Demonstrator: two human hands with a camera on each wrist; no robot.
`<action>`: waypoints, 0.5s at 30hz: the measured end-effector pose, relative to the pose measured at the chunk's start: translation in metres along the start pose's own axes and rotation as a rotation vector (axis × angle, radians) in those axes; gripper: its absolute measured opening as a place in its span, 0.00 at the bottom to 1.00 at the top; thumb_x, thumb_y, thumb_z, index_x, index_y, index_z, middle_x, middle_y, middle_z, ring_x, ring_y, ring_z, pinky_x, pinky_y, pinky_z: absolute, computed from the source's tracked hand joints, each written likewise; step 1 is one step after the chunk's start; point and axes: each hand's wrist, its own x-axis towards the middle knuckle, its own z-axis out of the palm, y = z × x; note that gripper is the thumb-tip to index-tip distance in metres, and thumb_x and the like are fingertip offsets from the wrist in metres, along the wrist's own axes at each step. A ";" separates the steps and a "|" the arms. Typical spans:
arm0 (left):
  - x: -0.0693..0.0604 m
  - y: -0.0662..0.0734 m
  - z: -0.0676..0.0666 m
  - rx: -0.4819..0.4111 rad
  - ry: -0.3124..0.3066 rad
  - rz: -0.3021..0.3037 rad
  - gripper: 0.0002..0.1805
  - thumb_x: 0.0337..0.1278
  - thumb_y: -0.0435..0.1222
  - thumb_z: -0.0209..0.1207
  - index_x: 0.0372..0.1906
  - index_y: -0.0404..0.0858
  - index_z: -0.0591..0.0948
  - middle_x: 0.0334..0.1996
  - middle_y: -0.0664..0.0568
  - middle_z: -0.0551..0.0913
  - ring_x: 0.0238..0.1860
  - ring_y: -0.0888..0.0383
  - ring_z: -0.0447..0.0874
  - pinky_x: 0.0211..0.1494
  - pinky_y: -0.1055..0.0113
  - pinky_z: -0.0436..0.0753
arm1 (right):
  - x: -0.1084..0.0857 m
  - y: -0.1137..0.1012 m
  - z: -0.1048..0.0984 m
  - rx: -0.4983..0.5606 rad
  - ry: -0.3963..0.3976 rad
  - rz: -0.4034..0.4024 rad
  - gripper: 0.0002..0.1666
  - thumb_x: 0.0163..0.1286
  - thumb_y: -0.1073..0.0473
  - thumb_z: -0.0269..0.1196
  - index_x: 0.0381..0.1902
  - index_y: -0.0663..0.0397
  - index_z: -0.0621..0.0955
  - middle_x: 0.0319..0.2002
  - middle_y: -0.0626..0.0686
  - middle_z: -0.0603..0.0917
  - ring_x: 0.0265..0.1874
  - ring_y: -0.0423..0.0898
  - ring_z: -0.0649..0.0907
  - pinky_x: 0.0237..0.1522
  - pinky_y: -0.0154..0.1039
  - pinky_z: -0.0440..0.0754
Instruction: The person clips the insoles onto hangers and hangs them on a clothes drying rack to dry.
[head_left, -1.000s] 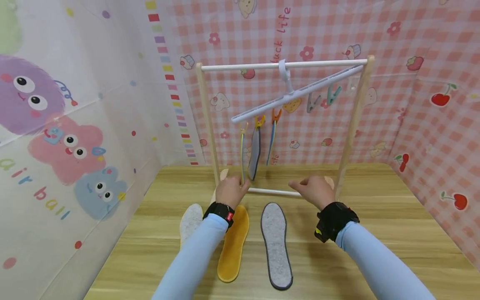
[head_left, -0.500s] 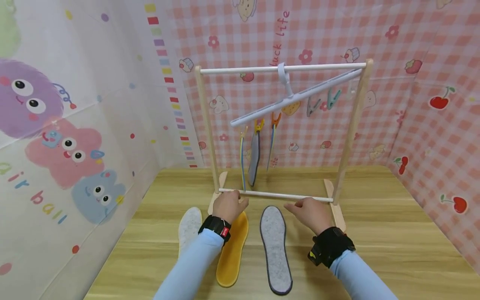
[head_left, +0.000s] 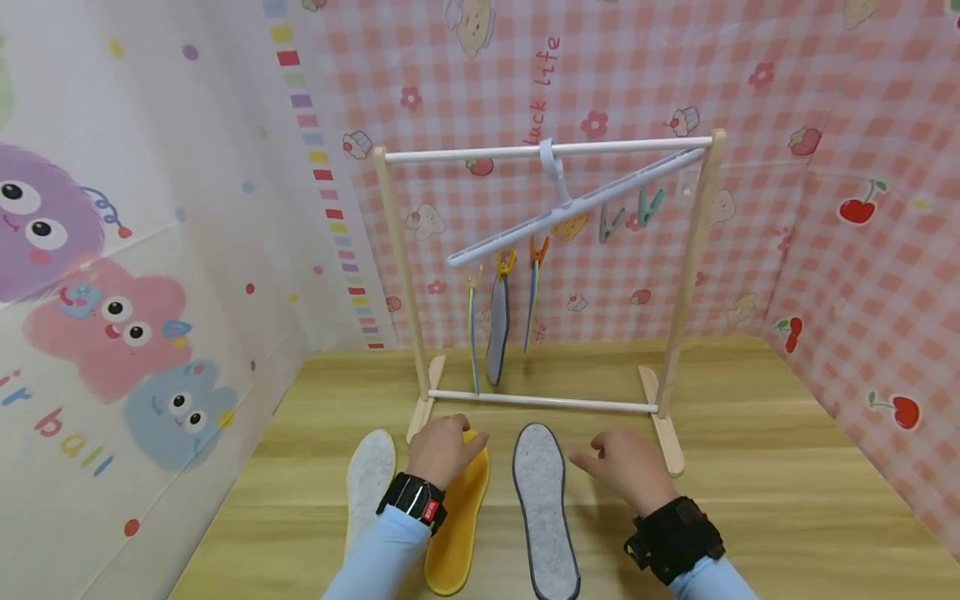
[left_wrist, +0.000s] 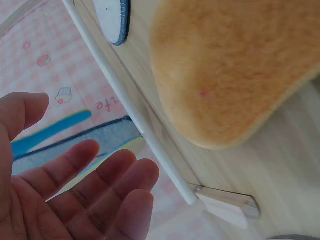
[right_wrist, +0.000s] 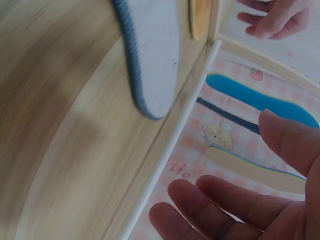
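Observation:
My left hand [head_left: 441, 454] hovers over the upper end of an orange insole [head_left: 453, 542], its fingers apart and holding nothing. In the left wrist view the fleecy orange insole [left_wrist: 220, 75] is beside the loosely bent fingers [left_wrist: 117, 172]. My right hand [head_left: 628, 473] is to the right of a grey insole with a dark edge [head_left: 546, 508], also holding nothing. A pale grey insole [head_left: 371, 475] lies left of the orange one, partly hidden by my left arm. Three insoles hang from the tilted hanger: a thin one [head_left: 474, 350], a grey one [head_left: 498, 329] and another thin one [head_left: 531, 308].
A wooden rack stands ahead, with a white top rod [head_left: 630, 147] and a low bottom rod [head_left: 555, 402]. From it hangs a white hanger [head_left: 517, 237], sloping down leftward. Yellow [head_left: 506, 263] and orange clips [head_left: 538, 252] hold insoles; grey [head_left: 610, 223] and teal clips [head_left: 649, 208] hang at right.
Both hands have drawn back from the hanging insoles toward the ones on the table. The left hand, earlier at the lower end of the leftmost hanging insole, is now away from it.

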 end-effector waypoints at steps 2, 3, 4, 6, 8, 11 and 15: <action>-0.005 -0.004 -0.001 -0.018 -0.016 -0.015 0.22 0.57 0.53 0.65 0.39 0.37 0.87 0.28 0.47 0.86 0.21 0.55 0.79 0.23 0.61 0.76 | -0.004 0.002 0.001 -0.049 -0.007 -0.007 0.23 0.62 0.44 0.70 0.36 0.62 0.87 0.29 0.53 0.85 0.28 0.48 0.82 0.33 0.48 0.79; -0.008 -0.005 -0.001 -0.028 -0.023 -0.023 0.22 0.57 0.53 0.65 0.39 0.36 0.87 0.29 0.47 0.86 0.22 0.55 0.79 0.24 0.61 0.76 | -0.006 0.003 0.001 -0.067 -0.010 -0.011 0.23 0.61 0.45 0.70 0.35 0.62 0.87 0.29 0.53 0.85 0.28 0.49 0.82 0.33 0.48 0.79; -0.011 -0.008 -0.002 -0.039 -0.030 -0.026 0.22 0.57 0.52 0.65 0.40 0.36 0.86 0.30 0.47 0.86 0.22 0.55 0.79 0.25 0.60 0.76 | -0.008 0.003 0.001 -0.082 -0.018 -0.004 0.23 0.61 0.45 0.70 0.35 0.62 0.87 0.30 0.53 0.85 0.29 0.50 0.82 0.33 0.49 0.79; -0.016 -0.013 -0.003 -0.061 -0.035 -0.032 0.22 0.57 0.51 0.65 0.40 0.35 0.86 0.31 0.46 0.86 0.24 0.53 0.80 0.26 0.59 0.77 | -0.012 0.005 0.002 -0.107 -0.037 0.009 0.24 0.60 0.44 0.71 0.36 0.62 0.87 0.32 0.55 0.86 0.31 0.52 0.84 0.35 0.51 0.80; -0.020 -0.018 -0.005 -0.069 -0.031 -0.043 0.21 0.57 0.51 0.65 0.40 0.35 0.85 0.31 0.46 0.86 0.26 0.52 0.82 0.26 0.57 0.78 | -0.014 0.006 0.002 -0.115 -0.046 0.024 0.24 0.60 0.43 0.71 0.37 0.61 0.87 0.34 0.56 0.87 0.33 0.54 0.84 0.34 0.52 0.80; -0.024 -0.026 -0.008 -0.075 -0.029 -0.090 0.22 0.57 0.52 0.65 0.40 0.36 0.85 0.32 0.46 0.86 0.26 0.51 0.82 0.25 0.54 0.77 | -0.014 0.007 0.001 -0.118 -0.051 0.042 0.24 0.59 0.43 0.71 0.36 0.60 0.87 0.34 0.55 0.86 0.31 0.54 0.84 0.31 0.51 0.80; -0.023 -0.036 -0.011 -0.060 -0.021 -0.151 0.22 0.56 0.53 0.65 0.41 0.37 0.85 0.32 0.45 0.86 0.28 0.49 0.83 0.26 0.53 0.77 | -0.014 0.008 -0.003 -0.134 -0.043 0.044 0.24 0.59 0.43 0.71 0.36 0.61 0.86 0.32 0.55 0.86 0.29 0.52 0.83 0.30 0.51 0.79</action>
